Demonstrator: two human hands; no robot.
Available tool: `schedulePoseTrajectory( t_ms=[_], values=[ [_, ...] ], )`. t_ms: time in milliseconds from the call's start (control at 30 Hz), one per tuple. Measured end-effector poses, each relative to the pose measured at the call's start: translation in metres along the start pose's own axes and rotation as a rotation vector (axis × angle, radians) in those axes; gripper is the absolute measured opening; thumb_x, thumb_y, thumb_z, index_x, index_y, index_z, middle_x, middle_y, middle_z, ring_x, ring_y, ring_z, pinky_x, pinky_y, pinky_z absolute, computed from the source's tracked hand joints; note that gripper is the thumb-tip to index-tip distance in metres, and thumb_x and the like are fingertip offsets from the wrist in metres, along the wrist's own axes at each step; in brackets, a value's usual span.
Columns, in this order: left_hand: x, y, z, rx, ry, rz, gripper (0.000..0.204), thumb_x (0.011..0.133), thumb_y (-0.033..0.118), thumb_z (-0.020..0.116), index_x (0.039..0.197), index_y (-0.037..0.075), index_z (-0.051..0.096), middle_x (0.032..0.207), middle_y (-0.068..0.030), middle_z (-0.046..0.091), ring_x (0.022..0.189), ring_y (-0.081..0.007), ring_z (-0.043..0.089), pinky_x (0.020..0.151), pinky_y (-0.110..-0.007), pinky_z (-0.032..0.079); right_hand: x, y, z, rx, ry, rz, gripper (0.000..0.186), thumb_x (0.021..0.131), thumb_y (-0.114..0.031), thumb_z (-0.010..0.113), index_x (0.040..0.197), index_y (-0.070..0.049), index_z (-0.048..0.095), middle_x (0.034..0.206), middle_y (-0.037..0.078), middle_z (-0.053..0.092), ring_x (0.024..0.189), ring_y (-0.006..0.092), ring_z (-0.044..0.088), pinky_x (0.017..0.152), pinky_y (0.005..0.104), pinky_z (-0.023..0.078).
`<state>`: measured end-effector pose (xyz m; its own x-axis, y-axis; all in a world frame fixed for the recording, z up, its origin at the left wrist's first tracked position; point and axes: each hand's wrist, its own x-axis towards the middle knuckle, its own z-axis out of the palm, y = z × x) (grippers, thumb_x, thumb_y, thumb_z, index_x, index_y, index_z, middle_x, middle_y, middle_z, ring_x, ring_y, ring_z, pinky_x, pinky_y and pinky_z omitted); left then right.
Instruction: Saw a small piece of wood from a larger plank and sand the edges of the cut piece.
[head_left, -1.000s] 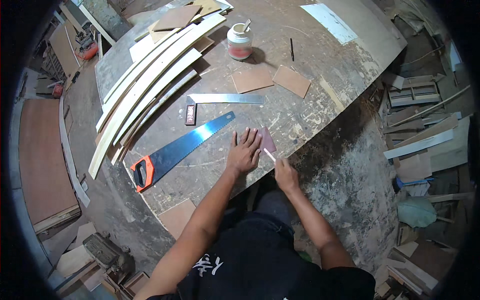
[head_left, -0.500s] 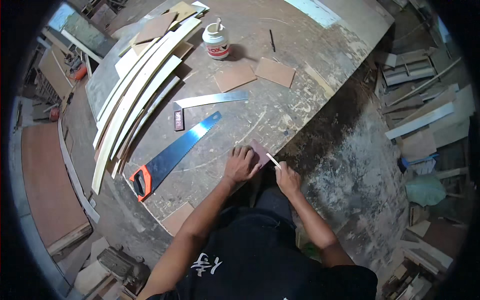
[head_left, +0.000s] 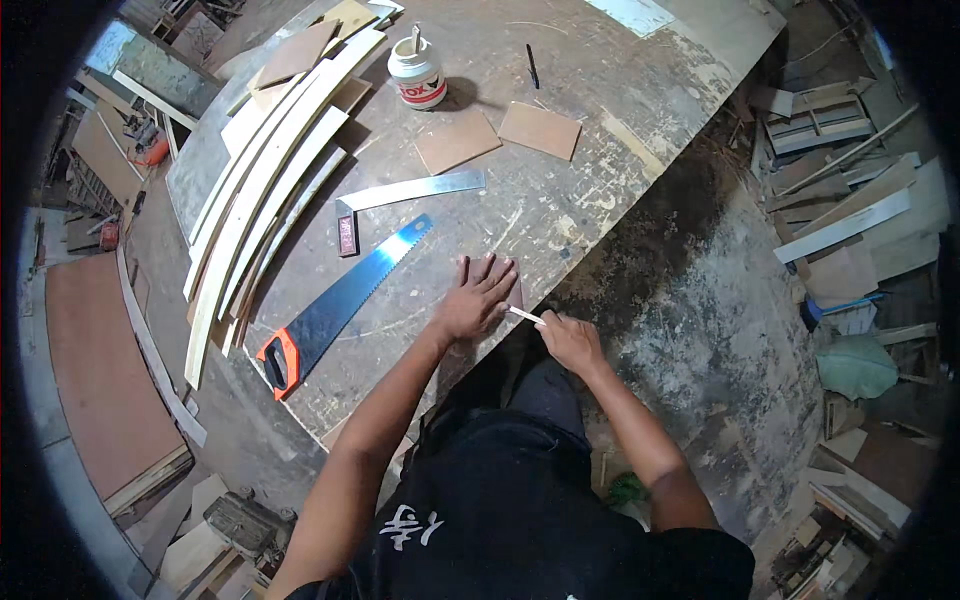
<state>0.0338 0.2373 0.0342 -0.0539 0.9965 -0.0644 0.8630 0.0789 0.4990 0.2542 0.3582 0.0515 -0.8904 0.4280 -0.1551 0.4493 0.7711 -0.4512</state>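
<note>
My left hand (head_left: 476, 302) lies flat with its fingers spread, pressing on a thin reddish-brown piece (head_left: 516, 293) at the table's near edge. Most of that piece is hidden under the hand, and I cannot tell whether it is sandpaper or thin board. My right hand (head_left: 573, 343) is closed on the end of a thin pale wooden stick (head_left: 526, 316), just off the edge. The stick's other tip meets the brown piece beside my left fingers. Left of my hands lies a handsaw (head_left: 350, 300) with an orange and black handle.
Beyond the saw lies a try square (head_left: 410, 189). Two thin brown boards (head_left: 541, 130), a black pen (head_left: 532, 67) and an open white glue jar (head_left: 417, 82) are farther back. Long curved wood strips (head_left: 262, 185) are stacked at left. Scrap wood (head_left: 845, 230) lies on the floor at right.
My left hand has spread its fingers and shifted to cover most of the brown piece. My right hand has moved slightly left, and the stick now lies flatter, its tip at the left fingers.
</note>
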Motion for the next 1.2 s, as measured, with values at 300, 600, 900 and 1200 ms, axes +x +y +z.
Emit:
schedulePoseTrajectory(
  t_ms=[300,600,900,1200],
  values=[
    [0.028,-0.027,-0.016,0.090,-0.119,0.313,0.074,0.087,0.044,0.042,0.153,0.014,0.023,0.160,-0.0112,0.018,0.147,-0.0393,0.013,0.115,-0.062,0.007,0.013,0.017,-0.012,-0.044,-0.034,-0.185,0.028,0.095,-0.035,0.054,0.088,-0.008,0.052,0.065,0.015,0.060,0.061,0.0386,0.063,0.051,0.0501,0.048],
    [0.032,-0.030,-0.016,0.119,-0.094,0.335,0.070,0.088,0.048,0.043,0.151,0.019,0.031,0.159,-0.0201,0.012,0.145,-0.0451,0.012,0.115,-0.060,0.011,0.025,0.027,-0.022,-0.179,-0.117,-0.148,0.029,0.096,-0.036,0.052,0.088,-0.008,0.054,0.061,0.015,0.062,0.059,0.0382,0.064,0.050,0.0499,0.050],
    [0.033,-0.025,-0.023,0.095,-0.117,0.332,0.067,0.093,0.052,0.038,0.151,0.020,0.032,0.160,-0.0190,0.011,0.146,-0.0439,0.010,0.115,-0.060,0.008,0.027,0.036,-0.017,-0.068,0.027,-0.197,0.025,0.095,-0.034,0.054,0.090,-0.010,0.054,0.066,0.016,0.062,0.057,0.0390,0.063,0.049,0.0500,0.048],
    [0.032,-0.031,-0.017,0.119,-0.106,0.340,0.068,0.093,0.052,0.038,0.152,0.022,0.027,0.160,-0.0170,0.010,0.146,-0.0429,0.009,0.116,-0.060,0.007,0.031,0.025,-0.014,-0.113,-0.106,-0.280,0.023,0.093,-0.032,0.056,0.088,-0.010,0.054,0.063,0.014,0.062,0.060,0.0370,0.064,0.051,0.0488,0.049]
  ],
)
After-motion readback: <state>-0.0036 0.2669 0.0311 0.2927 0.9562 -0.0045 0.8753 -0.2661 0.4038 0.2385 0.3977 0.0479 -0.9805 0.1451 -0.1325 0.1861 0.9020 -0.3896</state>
